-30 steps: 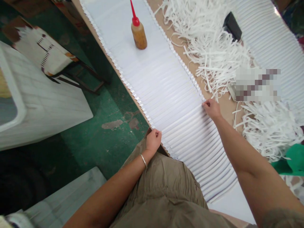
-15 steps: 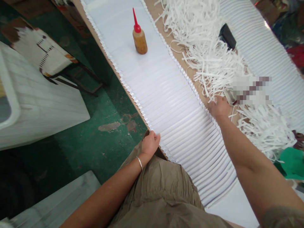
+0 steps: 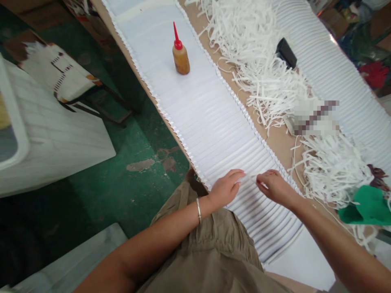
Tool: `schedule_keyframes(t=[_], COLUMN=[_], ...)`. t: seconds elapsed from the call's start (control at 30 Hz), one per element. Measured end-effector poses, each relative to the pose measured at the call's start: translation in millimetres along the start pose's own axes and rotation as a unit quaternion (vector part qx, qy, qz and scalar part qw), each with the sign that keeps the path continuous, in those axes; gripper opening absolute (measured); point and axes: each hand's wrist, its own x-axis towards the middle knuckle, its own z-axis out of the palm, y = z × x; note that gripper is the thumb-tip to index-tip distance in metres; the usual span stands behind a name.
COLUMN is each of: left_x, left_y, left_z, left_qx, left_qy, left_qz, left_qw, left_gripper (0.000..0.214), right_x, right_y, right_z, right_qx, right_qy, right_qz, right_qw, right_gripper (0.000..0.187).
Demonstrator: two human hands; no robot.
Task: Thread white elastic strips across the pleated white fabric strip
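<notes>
Because the white sheets [image 3: 207,118] are fanned out in a long overlapping row along the table [image 3: 276,140], each one shows only a narrow strip of its edge, and that seems to be why both hands work over the near end of the row, where the strips lie within easy reach. Off to the left, below the table edge, there is a green floor [image 3: 128,191] and a white slatted panel [image 3: 61,134] leaning beside a chair [image 3: 64,77]. The left hand [image 3: 226,188], with a bangle [image 3: 198,210] at the wrist, rests palm down on the overlapped sheets, its fingers [image 3: 236,175] stretched forward and loosely together, flat rather than curled; it appears to hold nothing and only presses on the paper. Just beside it, the right hand [image 3: 275,187] has its fingertips drawn together toward the left hand, as if pinching a thin white strip between them, though the strip is too slight to make out for sure. The two hands are near each other but apart. Farther up the row a glue bottle [image 3: 181,57] with a red nozzle stands upright on the sheets, probably left there to stay handy. To the right lie heaps of white paper trimmings [image 3: 269,81], a small black object [image 3: 286,52], a second fanned row [image 3: 332,73], and something green [image 3: 366,207] at the edge.
</notes>
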Motion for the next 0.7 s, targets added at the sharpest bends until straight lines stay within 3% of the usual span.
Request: schedule_keyframes(t=[0.07,0.17,0.27,0.4,0.53,0.7], left_x=[5,0,-20,-50,-63,-56], left_y=[7,1,-20,-49,-70,-86], left_z=[10.0,3.1,-21.4,-48.2,-57.3,-63.6], left_qx=[-0.054,-0.080,-0.070,-0.046,-0.049,-0.049], left_qy=[-0.050,-0.073,-0.021,0.038,0.086,0.138], left_qz=[-0.026,-0.093,-0.151,-0.195,-0.227,-0.251], left_qw=[0.997,0.990,0.986,0.979,0.969,0.957], left_gripper=[0.031,0.020,0.016,0.018,0.020,0.017], right_x=[-4,-3,3,21,42,66], right_y=[-24,-32,-18,5,28,62], right_z=[-2,-8,-9,1,8,5], right_qx=[0.105,0.175,0.214,0.280,0.273,0.282], right_qy=[-0.030,-0.030,-0.028,-0.023,-0.001,0.023], right_qz=[-0.051,-0.025,0.025,0.034,0.060,0.117], right_qw=[0.993,0.984,0.976,0.959,0.960,0.952], right_gripper=[0.020,0.019,0.022,0.026,0.029,0.033])
